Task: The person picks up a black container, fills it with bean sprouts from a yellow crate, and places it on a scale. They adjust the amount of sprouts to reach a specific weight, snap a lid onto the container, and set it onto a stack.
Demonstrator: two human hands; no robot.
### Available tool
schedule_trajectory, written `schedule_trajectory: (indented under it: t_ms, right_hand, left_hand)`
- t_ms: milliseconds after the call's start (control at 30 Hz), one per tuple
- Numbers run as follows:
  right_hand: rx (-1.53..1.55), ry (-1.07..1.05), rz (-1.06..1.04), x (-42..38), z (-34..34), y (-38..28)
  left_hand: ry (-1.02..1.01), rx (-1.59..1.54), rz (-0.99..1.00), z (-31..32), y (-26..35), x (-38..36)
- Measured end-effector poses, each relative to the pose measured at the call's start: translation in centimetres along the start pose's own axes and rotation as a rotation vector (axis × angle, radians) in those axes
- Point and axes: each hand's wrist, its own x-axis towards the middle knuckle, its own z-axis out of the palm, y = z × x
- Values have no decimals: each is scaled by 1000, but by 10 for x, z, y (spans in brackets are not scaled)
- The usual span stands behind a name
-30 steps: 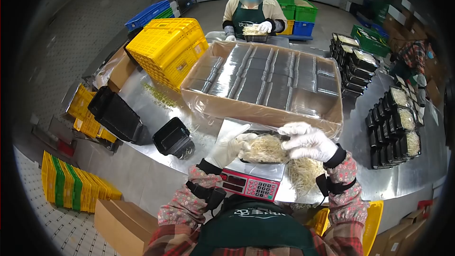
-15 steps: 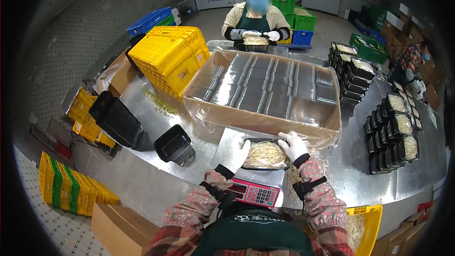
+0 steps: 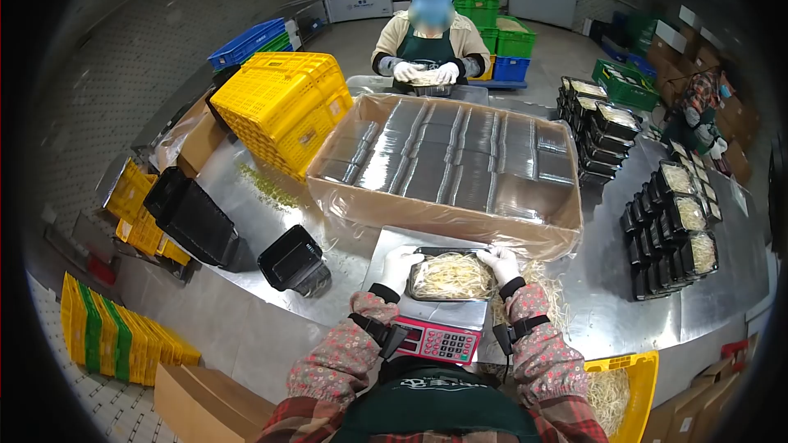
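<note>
A black plastic tray heaped with pale bean sprouts sits on the platform of a weighing scale with a red keypad panel. My left hand, in a white glove, grips the tray's left rim near its far corner. On the opposite side, my right hand, also gloved, has its fingers closed at the far right corner. Parts of the fingers on both hands are hidden by the rim. Loose sprouts lie on the metal table just right of the scale.
Beyond the scale stands a carton of clear plastic lids. Empty black trays are stacked at left, filled trays at right. A yellow crate of sprouts is near my right side. Across the table, a co-worker handles another tray.
The whole view has shifted slightly. Both my hands stay at the tray, the right one a little lower along its corner. The co-worker's hands have closed in over their tray.
</note>
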Motion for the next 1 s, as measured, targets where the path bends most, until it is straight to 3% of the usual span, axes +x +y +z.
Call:
schedule_trajectory:
  t_ms: [167,200,233,267,367,500,700,733,800,833,867,967,1000]
  right_hand:
    - [-184,41,97,-15,-9,-12]
    - [-214,-33,226,-31,-13,-40]
    - [-224,-92,303,-47,-16,-59]
    - [-239,-154,378,-63,-19,-78]
    - [-47,-215,428,-92,-22,-63]
    - [351,-83,346,-107,-13,-36]
    - [401,53,103,-137,9,-89]
    - [480,47,28,-137,9,-78]
    - [360,36,5,-144,11,-72]
    - [363,31,152,-156,15,-99]
    - [315,-62,165,-161,14,-96]
    - [75,-172,247,-172,-7,-96]
    - [3,-112,247,-177,-22,-103]
  left_hand:
    - [59,108,30,4,7,-13]
    - [54,87,13,5,18,-22]
    - [71,91,-195,24,69,-52]
    - [-10,125,-263,19,79,-64]
    - [-150,-30,-528,1,58,-87]
    - [-102,-392,-427,3,25,-95]
    - [42,-216,-207,53,65,-87]
    - [-13,-201,-142,60,61,-84]
    - [-118,-180,-9,74,52,-78]
    - [-101,-473,-153,84,34,-73]
    - [-210,-638,-297,100,39,-76]
    - [-217,-355,-148,118,38,-61]
    - [-217,-348,-166,130,43,-63]
